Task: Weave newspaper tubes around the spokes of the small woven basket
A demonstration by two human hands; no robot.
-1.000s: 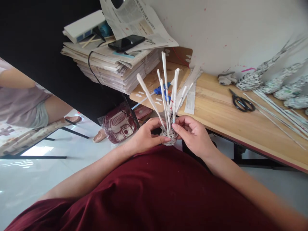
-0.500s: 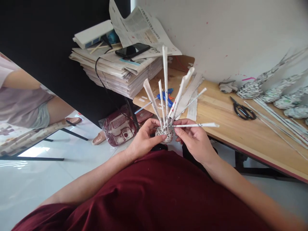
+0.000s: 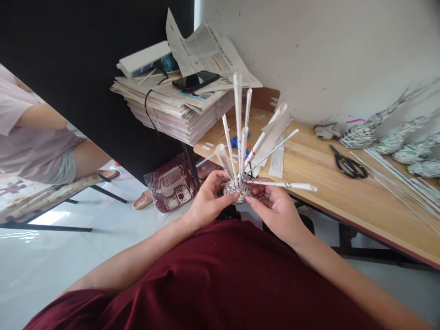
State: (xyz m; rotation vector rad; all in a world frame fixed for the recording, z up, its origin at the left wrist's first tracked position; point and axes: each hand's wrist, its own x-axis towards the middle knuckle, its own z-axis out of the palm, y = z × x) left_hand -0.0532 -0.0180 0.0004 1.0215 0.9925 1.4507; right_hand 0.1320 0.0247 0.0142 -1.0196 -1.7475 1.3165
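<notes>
A small woven base of rolled newspaper [image 3: 237,191] sits between both my hands, just above my dark red shirt. Several white paper tubes [image 3: 237,120] stand up from it in a fan. My left hand [image 3: 208,201] is closed on the woven base from the left, thumb pressed to its front. My right hand [image 3: 275,208] pinches one paper tube [image 3: 285,185] that is bent flat and points right, over the table edge.
A wooden table [image 3: 330,183] runs to the right with black scissors [image 3: 349,162], loose paper tubes [image 3: 398,181] and several woven pieces [image 3: 357,136]. A stack of newspapers [image 3: 178,112] with a phone [image 3: 195,81] stands at the back. Another person [image 3: 37,142] sits at the left.
One tube has been bent from upright down to horizontal, pointing right, in my right hand. The bundle has turned slightly and the view has shifted to the left.
</notes>
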